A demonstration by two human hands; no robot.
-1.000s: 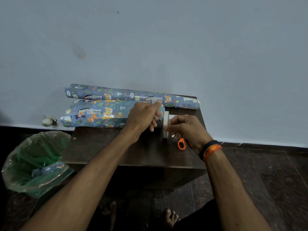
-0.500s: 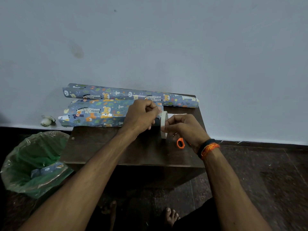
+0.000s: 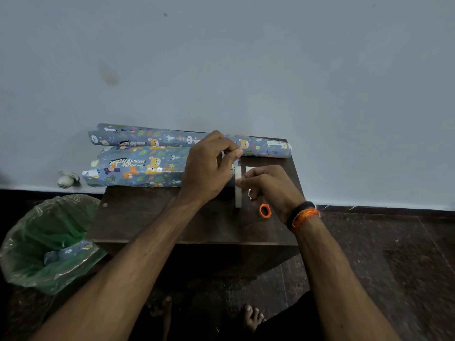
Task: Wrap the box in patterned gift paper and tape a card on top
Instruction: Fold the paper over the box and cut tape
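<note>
Pale, matte wall fills the upper half above a dark, speckled floor, where a small dark wooden table (image 3: 152,217) with a flat rectangular top stands against the wall. At its left a bin lined with crinkled green plastic bag (image 3: 46,242) holds a scrap of patterned paper. Along the table's far edge lies a long tube of glossy blue animal-print gift paper roll (image 3: 147,137), and just in front of it the wrapped box (image 3: 138,167), a flat oblong covered in the same paper. Left hand (image 3: 209,168) pinches a strip end of pale tape between thumb and curled fingers, above the tape roll (image 3: 238,190), a thin ring standing on edge, gripped by the right hand (image 3: 270,188). An orange scissor handle (image 3: 265,210) loop shows beside that wrist.
</note>
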